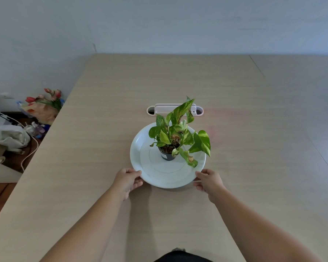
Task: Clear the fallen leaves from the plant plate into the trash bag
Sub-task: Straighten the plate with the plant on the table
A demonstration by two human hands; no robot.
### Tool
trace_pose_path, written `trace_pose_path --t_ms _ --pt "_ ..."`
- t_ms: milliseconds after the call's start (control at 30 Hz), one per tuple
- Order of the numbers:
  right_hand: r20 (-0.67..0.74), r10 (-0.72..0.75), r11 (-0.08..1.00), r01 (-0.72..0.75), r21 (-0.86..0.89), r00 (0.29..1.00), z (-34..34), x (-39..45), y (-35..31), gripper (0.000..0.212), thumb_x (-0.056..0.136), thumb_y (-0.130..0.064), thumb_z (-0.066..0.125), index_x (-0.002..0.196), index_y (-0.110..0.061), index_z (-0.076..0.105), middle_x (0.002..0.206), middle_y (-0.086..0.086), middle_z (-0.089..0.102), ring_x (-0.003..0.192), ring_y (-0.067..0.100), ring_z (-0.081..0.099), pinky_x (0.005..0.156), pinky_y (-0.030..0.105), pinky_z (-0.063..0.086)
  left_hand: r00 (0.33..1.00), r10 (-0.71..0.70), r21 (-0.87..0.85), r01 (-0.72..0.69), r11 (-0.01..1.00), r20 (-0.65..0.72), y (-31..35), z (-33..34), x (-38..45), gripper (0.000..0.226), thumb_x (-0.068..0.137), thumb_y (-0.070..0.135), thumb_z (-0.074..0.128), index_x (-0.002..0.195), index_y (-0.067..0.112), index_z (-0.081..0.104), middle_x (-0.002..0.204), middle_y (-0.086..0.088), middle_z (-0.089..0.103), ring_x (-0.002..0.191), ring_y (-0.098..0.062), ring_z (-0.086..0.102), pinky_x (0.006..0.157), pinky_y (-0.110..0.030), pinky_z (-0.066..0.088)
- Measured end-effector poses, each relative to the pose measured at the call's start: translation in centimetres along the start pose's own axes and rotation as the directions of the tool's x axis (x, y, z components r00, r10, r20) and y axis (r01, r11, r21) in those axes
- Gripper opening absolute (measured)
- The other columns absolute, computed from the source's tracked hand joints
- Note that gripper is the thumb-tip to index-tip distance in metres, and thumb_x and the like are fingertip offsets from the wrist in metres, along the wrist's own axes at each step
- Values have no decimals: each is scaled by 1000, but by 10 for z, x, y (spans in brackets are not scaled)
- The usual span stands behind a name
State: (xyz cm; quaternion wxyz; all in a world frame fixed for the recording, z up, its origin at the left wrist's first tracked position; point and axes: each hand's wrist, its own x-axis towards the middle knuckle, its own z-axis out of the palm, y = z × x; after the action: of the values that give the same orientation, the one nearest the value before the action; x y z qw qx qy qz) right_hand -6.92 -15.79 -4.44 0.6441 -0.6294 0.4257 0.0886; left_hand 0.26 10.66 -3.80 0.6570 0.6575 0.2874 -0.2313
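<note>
Off the table's left edge, at about nine o'clock from the plate, a white plastic bag (pixel 11 136) is sitting on the floor, likely the trash bag. The left hand (pixel 128 180) is pinching the white plate (pixel 140 157) at seven o'clock while the right hand (pixel 208 179) is pinching it at five, probably to steady or slide it. The potted plant (pixel 175 137) is standing centred, and I am seeing no loose leaves on the plate.

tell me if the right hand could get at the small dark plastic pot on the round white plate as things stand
Probably yes: the right hand grips the round white plate's near rim, and bare plate lies between it and the small dark plastic pot; only a drooping green leaf overhangs.
</note>
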Motion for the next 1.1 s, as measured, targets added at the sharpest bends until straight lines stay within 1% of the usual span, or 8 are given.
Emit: trace_pose_path --t_ms 167,267,367,500,567,733,1000,1100 --pt "-42 -16 1000 15 -23 999 -3 15 -15 8 93 -15 55 91 -9 61 78 9 66 59 18 59 54 28 51 1000 -9 -34 10 999 26 3 13 10 18 87 6 66 97 5 51 98 -18 66 74 -23 66 48 -22 57" --pt "-63 -29 999 28 -21 998 -5 24 -24 7 93 -15 54 91 -11 60 76 7 65 58 18 57 53 28 48 999 -9 -56 12 998 49 5 23 15 11 89 7 64 92 6 54 99 -18 67 75 -23 68 49 -22 57" --pt "-75 -31 999 30 -21 997 -6 34 -32 7 93 -16 54 92 -12 60 76 7 64 56 18 55 50 27 44 998 10 -47 -8 999 59 9 32 21 9 90 9 63 90 8 54 99 -18 68 75 -24 68 50 -22 58" --pt "-105 -50 997 44 -63 993 -10 42 -43 5 92 -18 56 89 -15 59 78 3 65 59 17 55 54 27 45 998 27 -47 -25 999 51 18 46 30 9 91 12 62 91 8 55 102 -18 68 76 -25 69 52 -23 58" --pt "-110 -49 997 42 -67 993 -13 47 -46 6 92 -18 56 91 -14 60 79 4 65 59 17 55 53 27 44 999 28 -45 -26 999 45 21 53 34 9 91 14 62 90 9 55 102 -17 68 77 -25 70 54 -25 59" --pt "-109 -41 998 35 -55 993 -17 64 -54 11 93 -22 57 98 -14 60 85 7 68 60 19 56 53 27 44 998 13 -60 -9 998 54 24 65 46 17 90 21 65 87 9 53 99 -18 70 76 -25 71 58 -29 57" --pt "-92 -3 999 -1 -42 996 -19 74 -60 11 92 -21 57 96 -11 62 83 7 68 60 20 56 51 28 44 998 -10 -57 13 998 63 28 69 51 26 89 26 66 98 5 55 95 -17 71 74 -25 70 59 -31 57" --pt "-115 5 999 -10 -44 993 -18 71 -61 15 91 -23 58 100 -11 62 81 6 65 61 19 54 52 29 43 999 -18 -41 20 999 46 29 70 47 30 90 29 65 101 4 56 92 -16 71 74 -25 70 60 -32 57"
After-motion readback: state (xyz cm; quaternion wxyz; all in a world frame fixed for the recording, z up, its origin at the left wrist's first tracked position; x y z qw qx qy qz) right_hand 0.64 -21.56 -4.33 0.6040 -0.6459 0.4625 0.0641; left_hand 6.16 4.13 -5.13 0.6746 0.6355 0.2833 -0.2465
